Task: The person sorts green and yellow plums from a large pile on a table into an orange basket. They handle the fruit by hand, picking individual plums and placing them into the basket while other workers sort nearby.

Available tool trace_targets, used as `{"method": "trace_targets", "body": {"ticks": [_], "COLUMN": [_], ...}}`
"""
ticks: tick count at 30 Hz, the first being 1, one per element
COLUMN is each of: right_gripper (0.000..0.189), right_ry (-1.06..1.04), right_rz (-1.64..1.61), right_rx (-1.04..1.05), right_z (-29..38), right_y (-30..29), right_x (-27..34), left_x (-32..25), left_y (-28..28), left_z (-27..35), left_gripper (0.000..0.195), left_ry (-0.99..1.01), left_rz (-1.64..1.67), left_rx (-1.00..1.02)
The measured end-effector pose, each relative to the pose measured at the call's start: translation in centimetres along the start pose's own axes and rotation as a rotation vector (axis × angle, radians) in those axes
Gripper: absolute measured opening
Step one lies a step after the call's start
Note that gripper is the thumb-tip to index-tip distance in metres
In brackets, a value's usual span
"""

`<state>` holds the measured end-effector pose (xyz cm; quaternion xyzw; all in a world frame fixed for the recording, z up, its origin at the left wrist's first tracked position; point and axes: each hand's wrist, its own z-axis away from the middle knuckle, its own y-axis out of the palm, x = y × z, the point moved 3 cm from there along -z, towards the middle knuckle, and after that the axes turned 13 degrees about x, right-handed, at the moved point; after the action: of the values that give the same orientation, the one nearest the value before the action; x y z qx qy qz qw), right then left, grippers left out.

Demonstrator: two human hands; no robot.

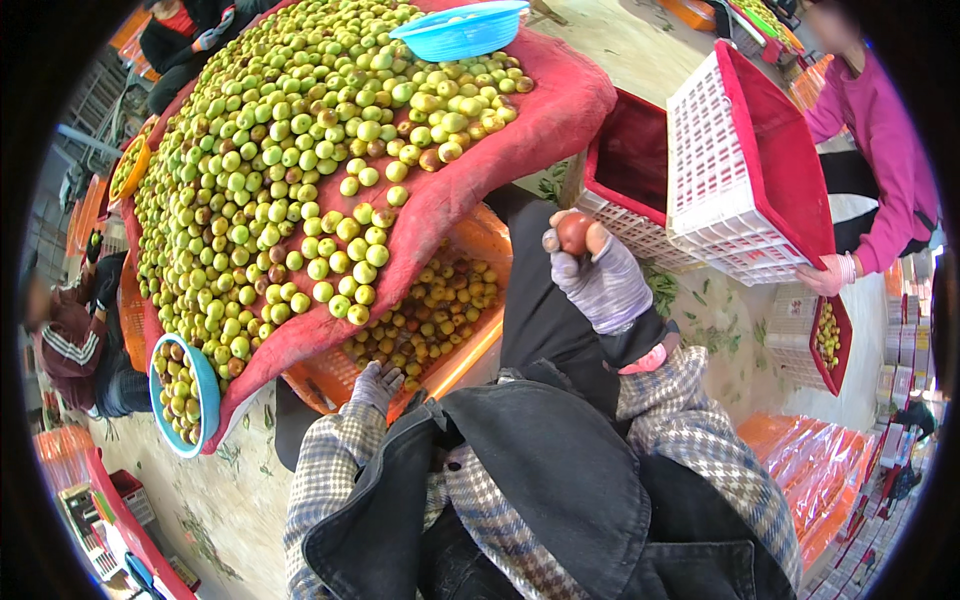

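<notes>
My right hand (pixel 596 277), in a grey-purple fingerless-tipped glove, holds up one red-brown jujube (pixel 576 233) between thumb and fingers, above my dark-trousered leg. My left hand (pixel 377 386), also gloved, rests at the near side of an orange plastic crate (pixel 491 330), fingers apart and nothing seen in it. Small yellow and brown jujubes (pixel 431 307) lie inside that crate, which has a clear plastic liner. Beyond it, a big heap of green jujubes (pixel 247 180) covers a table padded with red cloth (pixel 480 180), whose edge overhangs part of the crate.
A blue basin (pixel 457 34) sits on the heap; another blue basin (pixel 214 397) of jujubes is at the table's left edge. At right, a person (pixel 877 150) tilts a white red-lined crate (pixel 712 165) beside another red-lined crate (pixel 630 225). Several people sit around.
</notes>
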<state>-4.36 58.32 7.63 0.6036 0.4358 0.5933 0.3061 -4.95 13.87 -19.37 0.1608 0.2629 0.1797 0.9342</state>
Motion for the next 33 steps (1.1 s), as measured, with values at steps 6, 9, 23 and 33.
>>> {"method": "trace_targets", "body": {"ticks": [6,9,23,33], "right_gripper": [0.015,0.013,0.049,0.02], "right_ry": [0.38,0.618,0.828,0.493], "right_rz": [0.586,0.569,0.664,1.193], "right_rx": [-0.056,-0.122,-0.437,0.006], "right_z": [-1.7,-2.4,-4.5,-11.8], "right_y": [-4.7,-8.7,-14.9,-7.9], "right_x": [-5.4,-11.1,-17.7,-13.0], "left_x": [0.4,0.5,0.9,-0.9], "left_y": [1.7,1.8,3.3,6.0], "left_z": [-0.2,-0.9,-1.8,-0.1], "left_gripper": [0.016,0.024,0.026,0.028], "left_ry": [0.024,-0.002,-0.168,-0.083], "left_rz": [0.0,0.005,-0.509,-0.081], "left_rx": [-0.021,-0.048,-0.236,-0.153]}}
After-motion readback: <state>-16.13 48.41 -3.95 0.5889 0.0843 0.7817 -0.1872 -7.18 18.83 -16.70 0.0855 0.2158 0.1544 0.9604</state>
